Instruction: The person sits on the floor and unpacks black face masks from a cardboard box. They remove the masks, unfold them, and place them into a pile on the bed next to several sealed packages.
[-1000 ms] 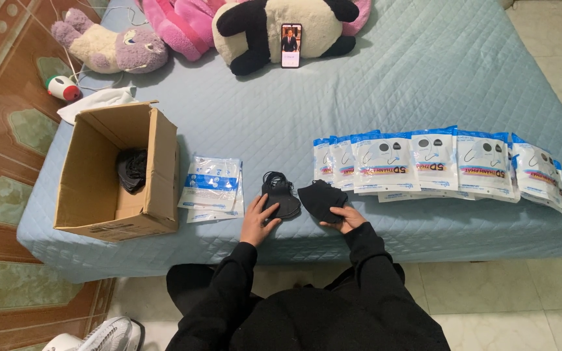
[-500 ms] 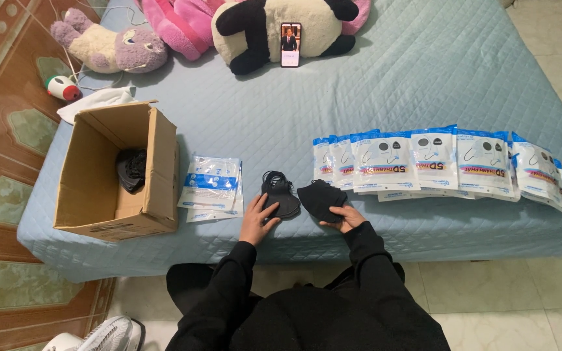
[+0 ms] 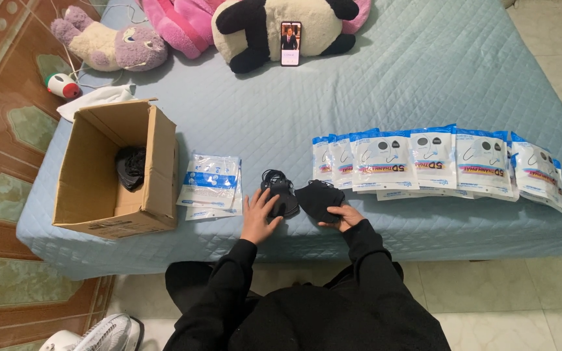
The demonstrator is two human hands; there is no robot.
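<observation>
The left hand (image 3: 259, 214) lies flat on the bed (image 3: 424, 78), palm down, with its fingers (image 3: 269, 198) spread apart and resting on the near edge of a small pile of black masks (image 3: 280, 192). It grips nothing; the fingers only press on the pile, whose ear loops curl out at the far side. The right hand (image 3: 345, 217) sits just beside it, fingers bent and closed on the near edge of a single black mask (image 3: 319, 197), which lies spread on the bedcover and touches the pile on its left side. The thumb is hidden under the mask edge, so how firmly it pinches cannot be told.

Both hands are at the near edge of the bed, in front of the person's black sleeves. To the left of the pile lie a few flat blue-and-white packets (image 3: 211, 182), stacked loosely, and beyond them an open cardboard box (image 3: 157, 169) with a dark bundle (image 3: 131, 167) inside against its far wall. To the right of the single mask a row of blue-and-white mask packets (image 3: 437, 159) overlaps along the bed, running toward the right edge. At the far side of the bed a phone (image 3: 291, 43) leans upright against a black-and-white plush toy (image 3: 313, 19), with a purple plush toy (image 3: 108, 45) well apart to the left.
</observation>
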